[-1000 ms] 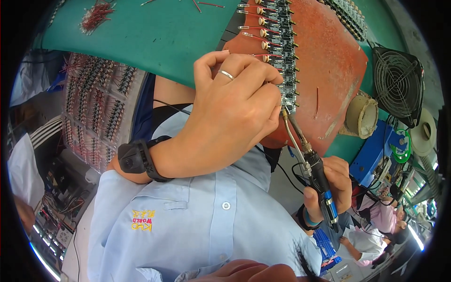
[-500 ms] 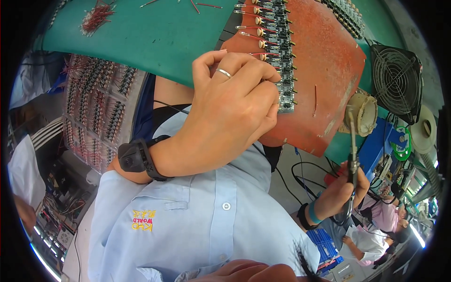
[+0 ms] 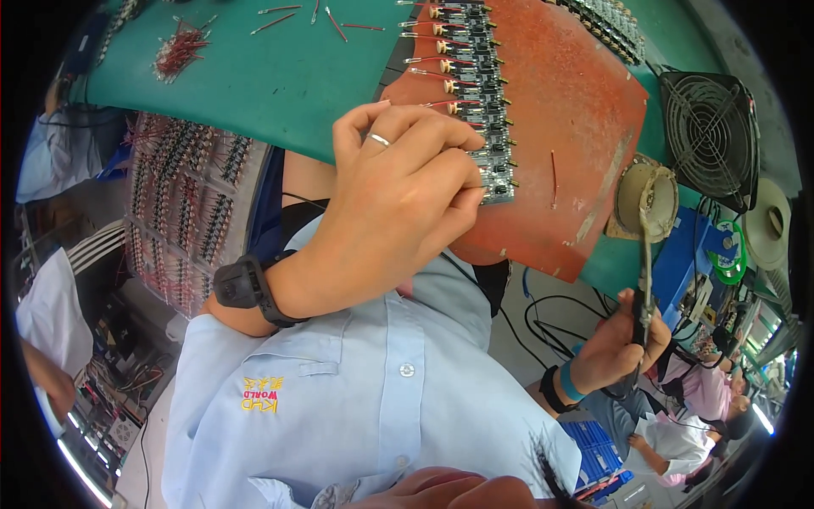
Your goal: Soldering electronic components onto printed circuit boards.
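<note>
A long strip of small circuit boards (image 3: pixel 476 64) with red wire leads lies on a worn reddish-brown board (image 3: pixel 585 110). Over the near end of the strip is my left hand (image 3: pixel 415 182), its fingers bent and closed together. Whatever those fingertips grip is hidden behind the hand. My right hand (image 3: pixel 619 343) is wrapped round a soldering iron (image 3: pixel 646 284), which points away from me. The tip end of the iron is over a round, crusted pale cup (image 3: pixel 627 191) at the right edge of the board. A single red wire (image 3: pixel 554 180) lies between the strip and the cup.
A pile of red wires (image 3: pixel 180 53) and several loose ones sit on the green mat (image 3: pixel 271 85). At the right stand a black fan (image 3: pixel 710 127) and a blue box (image 3: pixel 685 259). A tray of wired boards (image 3: pixel 182 191) is at the left. People sit beyond.
The soldering iron has moved right across the cup, from its left side towards its middle. My left hand stays at the near end of the strip. The whole view has shifted slightly.
</note>
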A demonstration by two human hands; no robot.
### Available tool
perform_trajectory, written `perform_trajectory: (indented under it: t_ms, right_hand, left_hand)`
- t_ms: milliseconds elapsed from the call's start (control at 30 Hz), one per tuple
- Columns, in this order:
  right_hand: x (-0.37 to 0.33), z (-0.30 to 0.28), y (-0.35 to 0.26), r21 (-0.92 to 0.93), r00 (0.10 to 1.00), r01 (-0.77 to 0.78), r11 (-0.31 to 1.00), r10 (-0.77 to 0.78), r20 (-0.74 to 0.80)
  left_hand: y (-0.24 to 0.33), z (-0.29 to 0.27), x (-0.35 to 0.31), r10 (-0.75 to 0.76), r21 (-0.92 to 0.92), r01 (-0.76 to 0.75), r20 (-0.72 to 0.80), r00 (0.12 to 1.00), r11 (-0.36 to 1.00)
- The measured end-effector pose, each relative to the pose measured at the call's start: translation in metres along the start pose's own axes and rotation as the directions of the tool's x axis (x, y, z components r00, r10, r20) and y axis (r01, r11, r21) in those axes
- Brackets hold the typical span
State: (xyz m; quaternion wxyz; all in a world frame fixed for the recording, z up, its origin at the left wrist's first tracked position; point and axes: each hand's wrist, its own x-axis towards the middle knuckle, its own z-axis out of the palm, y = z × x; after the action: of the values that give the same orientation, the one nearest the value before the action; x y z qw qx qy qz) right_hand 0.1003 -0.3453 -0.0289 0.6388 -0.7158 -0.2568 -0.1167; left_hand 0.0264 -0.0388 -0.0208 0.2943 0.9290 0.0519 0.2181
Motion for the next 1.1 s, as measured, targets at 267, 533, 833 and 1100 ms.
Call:
perform_trajectory:
  t_ms: [267,533,833,1100]
  right_hand:
    - [0.024,0.057,0.020,0.075,0.999,-0.052,0.996,0.052,0.008]
    - [0.029,0.075,0.045,0.143,0.995,-0.045,0.989,0.057,-0.077]
    - [0.030,0.072,0.050,0.307,0.990,-0.100,0.947,0.126,-0.066]
    - [0.035,0.072,0.049,0.379,0.991,-0.096,0.920,0.122,-0.046]
  left_hand:
    - [-0.033,-0.040,0.005,-0.034,-0.097,0.020,-0.142,0.989,0.995]
    - [-0.066,-0.061,0.011,-0.199,-0.079,0.184,-0.280,0.939,0.980]
    - [-0.060,-0.035,0.079,0.058,0.095,-0.048,-0.095,0.994,0.994]
    - [-0.063,-0.013,0.087,0.023,0.178,-0.019,-0.017,1.000,0.984]
